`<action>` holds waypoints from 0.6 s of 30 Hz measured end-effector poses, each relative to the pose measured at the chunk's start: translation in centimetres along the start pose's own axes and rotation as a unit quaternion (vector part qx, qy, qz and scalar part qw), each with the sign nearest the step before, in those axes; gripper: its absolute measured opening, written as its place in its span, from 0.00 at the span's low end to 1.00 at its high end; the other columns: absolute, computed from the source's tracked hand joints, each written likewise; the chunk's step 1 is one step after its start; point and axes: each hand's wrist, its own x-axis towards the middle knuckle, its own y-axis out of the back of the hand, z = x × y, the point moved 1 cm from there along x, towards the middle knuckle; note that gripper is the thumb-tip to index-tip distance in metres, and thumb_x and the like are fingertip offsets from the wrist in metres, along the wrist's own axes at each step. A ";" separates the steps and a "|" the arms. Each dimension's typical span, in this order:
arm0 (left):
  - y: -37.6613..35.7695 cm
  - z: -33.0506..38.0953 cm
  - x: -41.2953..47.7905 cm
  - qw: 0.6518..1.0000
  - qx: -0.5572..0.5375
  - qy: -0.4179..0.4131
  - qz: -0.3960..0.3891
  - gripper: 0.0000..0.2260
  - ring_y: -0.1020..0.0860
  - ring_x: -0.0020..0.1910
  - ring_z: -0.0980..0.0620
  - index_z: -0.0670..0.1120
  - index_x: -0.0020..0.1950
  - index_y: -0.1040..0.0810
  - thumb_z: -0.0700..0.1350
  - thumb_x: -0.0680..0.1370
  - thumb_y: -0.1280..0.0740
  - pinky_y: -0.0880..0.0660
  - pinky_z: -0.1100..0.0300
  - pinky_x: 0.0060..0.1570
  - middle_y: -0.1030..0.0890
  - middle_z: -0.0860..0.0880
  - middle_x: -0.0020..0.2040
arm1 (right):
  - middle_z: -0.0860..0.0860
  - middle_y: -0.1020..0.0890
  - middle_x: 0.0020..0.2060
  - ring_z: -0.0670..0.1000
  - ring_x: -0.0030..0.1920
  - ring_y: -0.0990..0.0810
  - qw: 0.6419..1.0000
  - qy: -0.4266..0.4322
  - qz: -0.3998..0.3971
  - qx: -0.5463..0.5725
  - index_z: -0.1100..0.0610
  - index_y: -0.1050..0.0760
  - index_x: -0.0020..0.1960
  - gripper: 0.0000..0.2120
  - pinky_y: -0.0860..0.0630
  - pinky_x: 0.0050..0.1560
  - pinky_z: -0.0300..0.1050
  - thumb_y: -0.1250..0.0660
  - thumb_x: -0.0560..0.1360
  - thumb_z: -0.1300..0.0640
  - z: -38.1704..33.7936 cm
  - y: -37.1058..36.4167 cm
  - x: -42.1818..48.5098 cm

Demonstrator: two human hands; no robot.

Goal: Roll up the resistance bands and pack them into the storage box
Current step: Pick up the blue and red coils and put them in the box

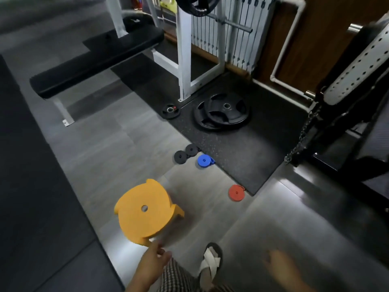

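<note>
Presently, on the gym floor, with hazards as judged:

- Blue coiled flat rubber resistance band (pixel 203 160): lies at the near edge of the black speckled rubber mat (pixel 242 148), with a loose tail poking out on its right. Hazard: the tail looks unsecured, so a lift by the outer wrap would likely let the coil spring open
- Red coiled flat rubber resistance band (pixel 236 192): lies flat on the grey floor just off the mat's near corner, well apart from the blue one. Hazard: it sits in the walking line of the foot in the white cross-strap sandal (pixel 210 262) and could be kicked or trodden on
- Two small black discs (pixel 180 157): just left of the blue coil. Whether they are rolled bands or small weight plates cannot be told. Hazard: packing the wrong item, or leaving a band behind
- Storage box: not in view. Hazard: carrying several coils with no box at hand invites a drop and unrolling
- Yellow round plastic stool (pixel 145 209): stands near the person and could be knocked over in passing
- Left hand (pixel 154 257): fingers relaxed, holding nothing, at the stool's near rim; contact unclear
- Right hand (pixel 277 265): smeared by motion, nothing seen in it, finger pose cannot be told
</note>
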 end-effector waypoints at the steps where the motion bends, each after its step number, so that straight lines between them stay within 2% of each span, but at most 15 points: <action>1: 0.6 1.2 1.1 1.000 -0.020 0.011 -0.003 0.12 0.24 0.46 0.47 0.45 0.57 0.32 0.45 0.76 0.34 0.30 0.57 0.43 0.24 0.45 0.49 | 0.49 0.25 0.63 0.46 0.63 0.26 1.000 -0.003 0.003 0.004 0.57 0.32 0.67 0.19 0.37 0.65 0.39 0.43 0.78 0.51 -1.6 1.1 1.5; 2: 1.0 2.3 2.4 0.999 -0.030 0.013 0.001 0.12 0.24 0.47 0.45 0.44 0.56 0.32 0.44 0.76 0.34 0.30 0.57 0.44 0.24 0.44 0.50 | 0.54 0.24 0.61 0.51 0.62 0.25 1.000 -0.006 -0.011 0.008 0.59 0.30 0.64 0.17 0.33 0.61 0.41 0.40 0.77 0.54 -2.7 2.2 3.0; 5: 1.7 5.9 6.1 0.999 -0.039 0.011 -0.014 0.11 0.25 0.45 0.45 0.42 0.55 0.31 0.43 0.76 0.34 0.32 0.56 0.43 0.24 0.44 0.47 | 0.57 0.24 0.58 0.54 0.59 0.25 0.997 -0.042 -0.067 -0.003 0.60 0.29 0.58 0.13 0.31 0.57 0.43 0.41 0.76 0.55 -5.5 4.4 6.7; 7: 1.9 8.3 8.9 0.999 -0.012 0.013 -0.037 0.10 0.25 0.43 0.45 0.43 0.55 0.31 0.43 0.77 0.35 0.32 0.55 0.42 0.24 0.45 0.45 | 0.57 0.26 0.61 0.55 0.61 0.27 0.996 -0.048 -0.078 0.004 0.60 0.31 0.62 0.16 0.32 0.59 0.43 0.41 0.76 0.54 -6.1 4.8 8.3; 9: 2.2 11.2 11.8 0.999 0.001 0.010 -0.051 0.10 0.27 0.38 0.47 0.42 0.55 0.31 0.42 0.77 0.35 0.33 0.56 0.40 0.24 0.46 0.44 | 0.54 0.32 0.67 0.52 0.67 0.32 0.994 -0.068 -0.080 0.019 0.57 0.38 0.70 0.22 0.34 0.64 0.42 0.42 0.77 0.53 -6.0 5.5 9.7; 11: 2.6 14.0 14.6 0.998 0.032 -0.001 -0.054 0.11 0.27 0.42 0.48 0.42 0.58 0.32 0.41 0.77 0.36 0.33 0.58 0.41 0.24 0.45 0.46 | 0.53 0.37 0.70 0.51 0.70 0.35 0.991 -0.092 -0.088 0.029 0.53 0.45 0.73 0.25 0.36 0.66 0.41 0.43 0.78 0.53 -6.0 6.8 11.1; 13: 3.6 17.0 17.4 0.996 0.056 -0.011 -0.063 0.14 0.26 0.46 0.48 0.41 0.60 0.31 0.42 0.77 0.36 0.31 0.58 0.43 0.24 0.45 0.48 | 0.53 0.38 0.71 0.49 0.72 0.38 0.989 -0.119 -0.060 0.055 0.53 0.48 0.74 0.25 0.40 0.66 0.38 0.45 0.79 0.54 -5.9 7.9 13.5; 16: 5.3 21.5 21.8 0.992 0.107 -0.023 -0.067 0.14 0.26 0.47 0.49 0.42 0.61 0.30 0.43 0.76 0.35 0.30 0.58 0.45 0.24 0.45 0.53 | 0.52 0.37 0.71 0.49 0.71 0.38 0.983 -0.154 -0.071 0.064 0.55 0.44 0.72 0.23 0.41 0.65 0.36 0.44 0.80 0.52 -7.0 10.3 17.4; 18: 6.2 24.0 24.7 0.987 0.139 -0.032 -0.071 0.13 0.26 0.48 0.50 0.42 0.60 0.30 0.42 0.76 0.35 0.30 0.60 0.46 0.24 0.45 0.54 | 0.56 0.29 0.67 0.52 0.64 0.29 0.977 -0.173 -0.083 0.094 0.57 0.32 0.65 0.17 0.34 0.61 0.42 0.42 0.78 0.53 -7.4 10.8 21.1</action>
